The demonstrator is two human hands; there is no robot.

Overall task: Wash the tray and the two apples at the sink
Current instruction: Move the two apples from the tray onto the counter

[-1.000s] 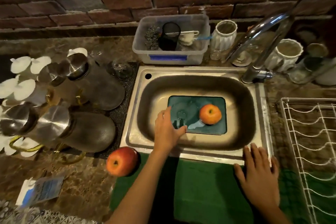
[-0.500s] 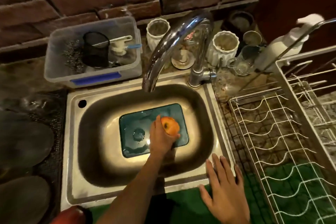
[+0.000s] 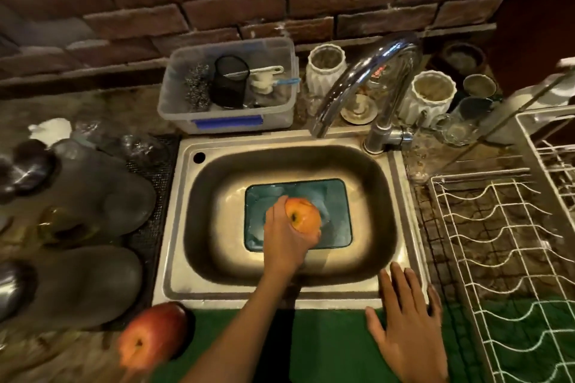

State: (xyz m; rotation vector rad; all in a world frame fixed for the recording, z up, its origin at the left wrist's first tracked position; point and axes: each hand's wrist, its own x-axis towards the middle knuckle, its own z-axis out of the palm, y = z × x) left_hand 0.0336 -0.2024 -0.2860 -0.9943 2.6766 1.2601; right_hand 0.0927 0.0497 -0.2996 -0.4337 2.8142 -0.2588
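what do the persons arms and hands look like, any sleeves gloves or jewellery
Both arms are bare as far as the picture shows: no sleeve reaches the left forearm, and the right wrist is uncovered too. The left hand and the right hand wear no gloves. No ring, watch or bracelet shows on the fingers or wrists, though the image is somewhat blurred. The fingernails look short and unpainted.

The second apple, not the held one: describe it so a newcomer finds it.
Start at the steel sink. Off its near left corner, an apple lies on the counter at the green mat's edge. It is redder and untouched; the left hand holds the other.
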